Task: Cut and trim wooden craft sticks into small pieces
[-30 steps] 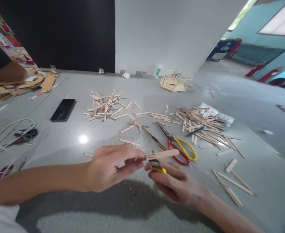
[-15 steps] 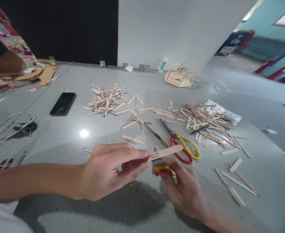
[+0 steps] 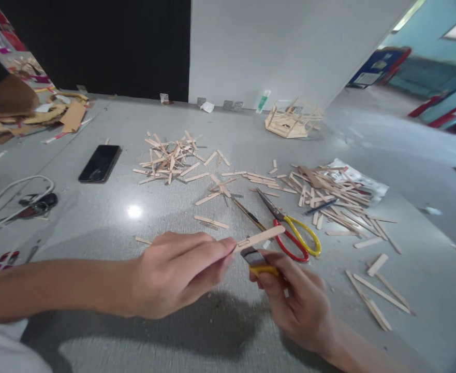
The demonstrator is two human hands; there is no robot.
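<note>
Between the thumb and fingers of my left hand (image 3: 181, 272) is pinched a wooden craft stick (image 3: 261, 238), its free end pointing right. A small outlined mark shows on the stick near my fingertips. My right hand (image 3: 297, 303) is closed around a yellow-handled utility knife (image 3: 264, 269). The knife's blade sits at or just below the stick's lower edge; whether it touches I cannot tell. Just behind lie scissors (image 3: 290, 223) with one red and one yellow handle, and a thin dark-and-gold tool (image 3: 249, 213).
Craft sticks lie in a left pile (image 3: 169, 158) and a right pile (image 3: 328, 191) beside a plastic bag (image 3: 371, 181). A phone (image 3: 100, 163) and white cable (image 3: 18, 181) are at left. A stick-built frame (image 3: 292, 122) stands by the upright panel (image 3: 270, 46). A person's arm shows at far left.
The craft stick has shifted slightly left and tilted, its free end a little higher. The knife has changed its angle slightly below the stick. Both hands keep their hold.
</note>
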